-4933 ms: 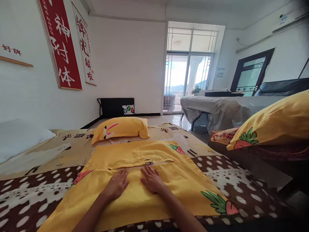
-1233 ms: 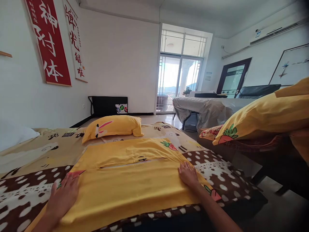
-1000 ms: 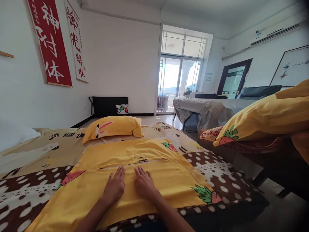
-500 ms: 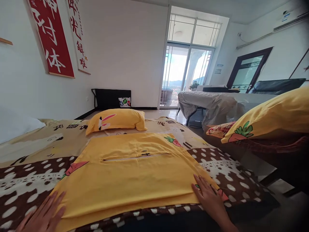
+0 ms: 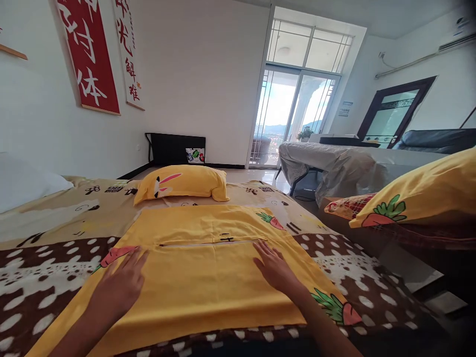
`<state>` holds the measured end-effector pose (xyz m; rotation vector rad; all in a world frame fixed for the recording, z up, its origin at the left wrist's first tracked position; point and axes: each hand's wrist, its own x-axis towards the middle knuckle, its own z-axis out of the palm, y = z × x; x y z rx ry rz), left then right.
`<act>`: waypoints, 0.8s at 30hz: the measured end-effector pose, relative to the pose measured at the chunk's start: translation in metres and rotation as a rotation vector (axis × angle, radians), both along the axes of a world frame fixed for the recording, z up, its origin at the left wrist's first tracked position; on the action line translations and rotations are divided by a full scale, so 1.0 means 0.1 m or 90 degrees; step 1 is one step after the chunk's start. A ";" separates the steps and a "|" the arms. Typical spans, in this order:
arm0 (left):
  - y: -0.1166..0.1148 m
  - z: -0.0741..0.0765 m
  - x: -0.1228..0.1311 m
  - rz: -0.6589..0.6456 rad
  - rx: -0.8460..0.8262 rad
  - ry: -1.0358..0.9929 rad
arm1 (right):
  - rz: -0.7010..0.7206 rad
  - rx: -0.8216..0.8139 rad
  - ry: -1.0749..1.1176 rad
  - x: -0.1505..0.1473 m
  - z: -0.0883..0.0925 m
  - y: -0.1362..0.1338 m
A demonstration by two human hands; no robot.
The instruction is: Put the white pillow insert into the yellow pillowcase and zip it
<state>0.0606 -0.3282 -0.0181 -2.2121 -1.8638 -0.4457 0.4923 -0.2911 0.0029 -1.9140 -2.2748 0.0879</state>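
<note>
A yellow pillowcase (image 5: 208,287) with printed carrots lies spread flat on the patterned blanket (image 5: 345,277). Across its upper part runs a slit-like zipper opening (image 5: 193,243). My left hand (image 5: 124,280) rests on the left side of the cloth by a carrot print, fingers stretched forward. On the right, my right hand (image 5: 273,265) lies with spread fingers just below the right end of the zipper. Neither hand grips anything. Beyond the pillowcase sits a plump yellow pillow (image 5: 186,183) with a rabbit-ear print.
Another yellow pillow (image 5: 427,188) with a carrot print lies at the right on red checked fabric (image 5: 345,206). White cloth (image 5: 28,181) is at the far left. Behind stand a plastic-covered table (image 5: 330,158), a black panel (image 5: 167,148) and a sliding glass door (image 5: 293,109).
Both my hands have moved forward and inward, from the near corners of the pillowcase to beside its zipper. The carrot at the near right corner is now uncovered. The view has shifted slightly.
</note>
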 end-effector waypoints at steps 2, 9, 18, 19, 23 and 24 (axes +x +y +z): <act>0.45 0.20 0.55 0.016 -0.160 0.006 | 0.158 -0.008 0.070 -0.63 0.15 0.33; 1.73 0.16 1.26 0.100 -0.283 -0.072 | 0.158 -0.025 0.060 -1.48 -0.11 1.24; 2.00 -0.03 -0.59 0.307 -0.236 -0.026 | -0.231 -0.099 -0.039 0.70 -0.13 1.80; 2.01 0.00 -0.59 0.316 -0.229 -0.004 | -0.252 -0.090 -0.051 0.76 -0.10 1.81; 2.14 0.12 0.10 0.227 -0.172 0.042 | -0.181 -0.015 -0.074 0.17 -0.04 1.94; 2.19 0.13 0.37 0.162 -0.204 0.026 | -0.121 -0.001 -0.068 -0.14 -0.05 1.98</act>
